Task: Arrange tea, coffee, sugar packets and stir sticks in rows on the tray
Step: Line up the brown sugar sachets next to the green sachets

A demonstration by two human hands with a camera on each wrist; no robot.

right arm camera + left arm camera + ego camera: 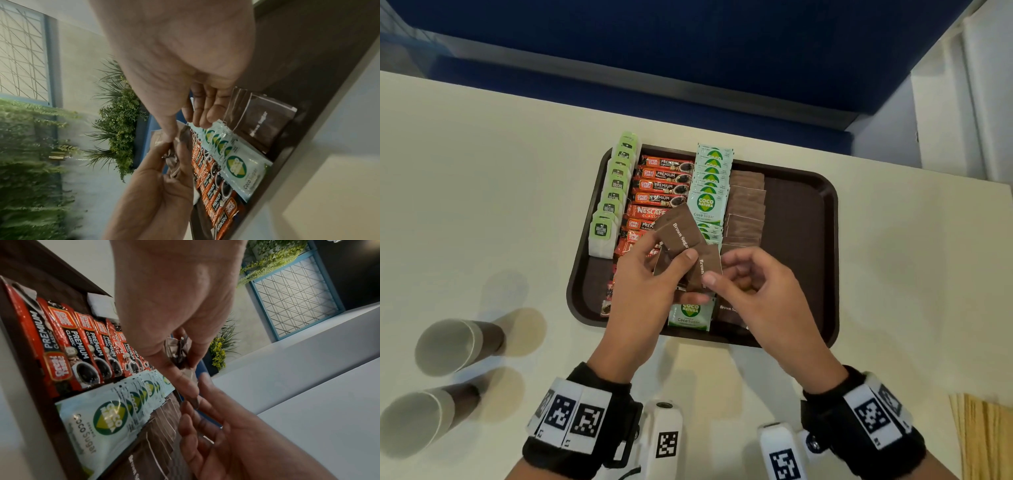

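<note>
1. Dark brown tray point(822, 219) sits on a cream bench point(482, 192); both hands work above its near half.
2. Left hand point(643, 284) grips a small fan of brown sugar packets point(679, 233), thumb on top, fingers point(693, 297) curled underneath. Packets are lifted clear of the tray, over the near end of the coffee row.
3. Right hand point(760, 291) meets the same fan from the right: thumb and forefinger pinch the edge of the lowest packet point(705, 267); other fingers loosely curled. The right wrist view shows the thumb tip pressed to foil at the left hand's fingertips.
4. Rows on the tray, left to right: tea bags point(607, 212) with green tags, overlapping and leaning on the left rim; red coffee sachets point(661, 186); pale green coco sugar packets point(709, 192); brown sugar packets point(746, 205) laid overlapping.
5. The right part of the tray holds no row.
6. Near edge of the tray: one loose coco sugar packet point(690, 313) and one loose brown sugar packet point(729, 310), both partly hidden by the hands.
7. Two paper cups point(448, 346) lie on their sides on the bench, well left of the tray.
8. Wooden stir sticks point(983, 442) lie off the tray at the bench's near right corner, cut by the frame edge.
9. Wrist straps with black-and-white markers point(571, 414) on both arms.
</note>
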